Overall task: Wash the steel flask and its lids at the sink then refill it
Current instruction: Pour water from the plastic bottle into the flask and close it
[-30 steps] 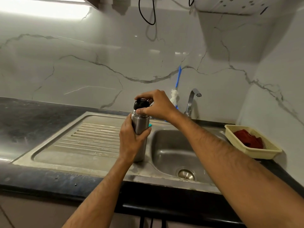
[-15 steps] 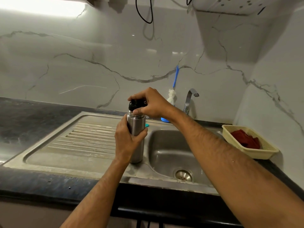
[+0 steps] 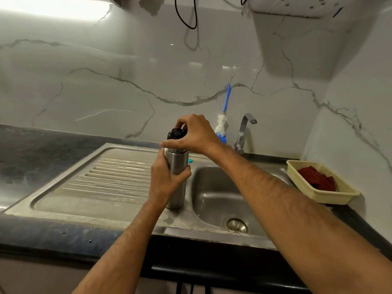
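Gripping flask (image 3: 177,164), left hand (image 3: 164,183); right hand (image 3: 196,134) grasps lid (image 3: 175,134).

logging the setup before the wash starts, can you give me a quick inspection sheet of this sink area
surface: dark countertop with a steel sink and a ribbed draining board
job's things: steel flask upright at the draining board's edge beside the basin, black lid on top; tap shows no water
clutter: blue-handled bottle brush against the wall, small teal object behind the flask, yellow basket holding a red cloth
hands: left hand grips the flask body; right hand grips the lid
cables: black cable looping down the wall
surroundings: marble-patterned wall, white unit above the tap
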